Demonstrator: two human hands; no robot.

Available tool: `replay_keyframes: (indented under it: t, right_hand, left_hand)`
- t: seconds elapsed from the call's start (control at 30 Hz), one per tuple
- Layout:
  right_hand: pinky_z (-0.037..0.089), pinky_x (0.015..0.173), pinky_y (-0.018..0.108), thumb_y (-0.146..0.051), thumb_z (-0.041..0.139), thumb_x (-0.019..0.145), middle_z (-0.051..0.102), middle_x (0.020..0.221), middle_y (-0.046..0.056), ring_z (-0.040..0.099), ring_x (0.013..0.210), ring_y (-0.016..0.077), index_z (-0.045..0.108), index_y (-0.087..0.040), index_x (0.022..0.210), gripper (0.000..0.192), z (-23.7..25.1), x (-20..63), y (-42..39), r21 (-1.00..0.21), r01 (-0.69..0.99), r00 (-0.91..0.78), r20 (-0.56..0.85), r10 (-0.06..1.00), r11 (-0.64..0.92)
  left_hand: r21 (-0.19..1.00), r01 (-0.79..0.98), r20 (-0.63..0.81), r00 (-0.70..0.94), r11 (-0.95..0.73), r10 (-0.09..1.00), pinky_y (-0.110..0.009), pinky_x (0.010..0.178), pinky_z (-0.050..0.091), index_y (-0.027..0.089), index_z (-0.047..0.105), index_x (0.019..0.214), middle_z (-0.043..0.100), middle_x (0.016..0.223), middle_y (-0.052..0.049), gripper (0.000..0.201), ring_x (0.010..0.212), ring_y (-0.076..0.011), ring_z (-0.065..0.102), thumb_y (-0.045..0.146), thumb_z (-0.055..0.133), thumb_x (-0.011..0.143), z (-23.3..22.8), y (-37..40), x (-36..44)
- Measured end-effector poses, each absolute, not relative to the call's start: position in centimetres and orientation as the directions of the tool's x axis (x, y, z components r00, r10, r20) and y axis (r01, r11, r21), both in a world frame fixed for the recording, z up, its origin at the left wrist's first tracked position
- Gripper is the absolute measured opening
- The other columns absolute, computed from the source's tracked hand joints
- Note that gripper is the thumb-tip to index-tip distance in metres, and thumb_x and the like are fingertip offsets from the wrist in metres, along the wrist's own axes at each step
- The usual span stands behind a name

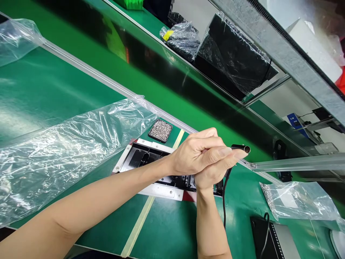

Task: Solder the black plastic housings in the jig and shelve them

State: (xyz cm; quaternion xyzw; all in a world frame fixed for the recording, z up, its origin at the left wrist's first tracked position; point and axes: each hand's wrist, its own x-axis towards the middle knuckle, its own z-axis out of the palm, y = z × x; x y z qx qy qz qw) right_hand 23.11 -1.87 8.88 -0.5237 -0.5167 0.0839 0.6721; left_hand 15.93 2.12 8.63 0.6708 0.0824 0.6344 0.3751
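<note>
Nearest the camera, the left forearm enters from 7 o'clock and the right forearm from 6 o'clock; both meet at frame centre. The left hand (195,154) lies over the right hand (215,171), fingers curled, pressed against it. The right hand is clenched around a black tool (240,148), whose metal-rimmed round end projects at 3 o'clock from the fingertips. A black cable (224,201) drops from the hands toward 6 o'clock.

Directly below the hands, running toward 9 o'clock, sits a black fixture (142,158) on a white plate (161,190) on the green bench (54,90). Whether the tool touches the fixture cannot be told; the hands hide that point.

At 11 o'clock from the hands, near the fixture, a small tray of screws (160,130). Clear plastic film (61,151) covers the bench at 9 o'clock. A bagged item (296,201) lies at 4 o'clock, a dark device (264,233) at 5 o'clock. Wrapped black goods (231,57) sit on the shelf at 1 o'clock.
</note>
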Motion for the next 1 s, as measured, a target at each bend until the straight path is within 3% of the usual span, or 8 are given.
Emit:
replay_keyframes:
  t: [0.47,0.63,1.0]
  right_hand:
    - [0.036,0.061,0.03,-0.052,0.027,0.105,0.029,0.066,-0.005,0.029,0.062,0.0111,0.026,-0.024,0.074,0.042,8.26,23.4,-1.85,-0.796,0.453,0.485,0.598,0.638,0.402]
    - [0.035,0.058,0.03,-0.054,0.033,0.104,0.029,0.066,-0.004,0.028,0.061,0.0138,0.031,-0.024,0.073,0.042,8.45,23.2,-2.05,-0.798,0.431,0.478,0.598,0.644,0.421]
    - [0.036,0.054,0.032,-0.054,0.029,0.104,0.026,0.062,-0.004,0.03,0.057,0.0125,0.026,-0.025,0.071,0.045,8.56,23.18,-1.85,-0.804,0.416,0.474,0.591,0.653,0.425]
  left_hand:
    - [0.606,-0.366,0.791,0.183,-0.707,0.584,-0.031,0.07,0.046,0.015,0.066,0.077,0.066,0.071,-0.003,0.034,0.076,-0.0155,0.053,0.032,0.054,0.103,8.75,2.08,15.9]
    - [0.604,-0.365,0.792,0.176,-0.709,0.584,-0.032,0.069,0.046,0.015,0.065,0.076,0.066,0.07,-0.002,0.035,0.074,-0.0156,0.052,0.033,0.053,0.103,8.71,2.09,15.94]
    - [0.621,-0.368,0.778,0.179,-0.692,0.602,-0.031,0.069,0.046,0.015,0.066,0.075,0.065,0.071,-0.002,0.034,0.075,-0.0149,0.051,0.032,0.054,0.103,8.62,2.03,15.95]
